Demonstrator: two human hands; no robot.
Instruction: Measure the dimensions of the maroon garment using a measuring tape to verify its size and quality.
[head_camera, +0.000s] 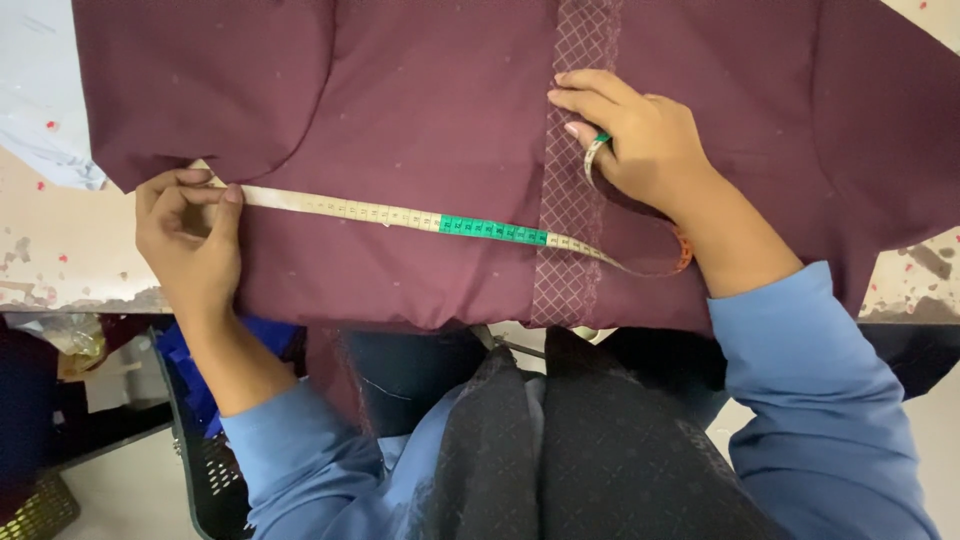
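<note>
Left hand (190, 245) pinches the tape measure (400, 215) flat at the maroon cloth's (420, 110) left edge; right hand (640, 145), fingers clasping the tape's looped slack, presses the lattice-stitched strip (570, 200); cloth drapes the worktop's (60, 250) near edge.

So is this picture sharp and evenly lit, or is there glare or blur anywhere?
Head view: soft, even light, no glare on the maroon fabric; only faint shadows under the left hand and right hand. The tape measure is sharp enough to show its marks; the basket below the table edge looks darker and softer.
</note>
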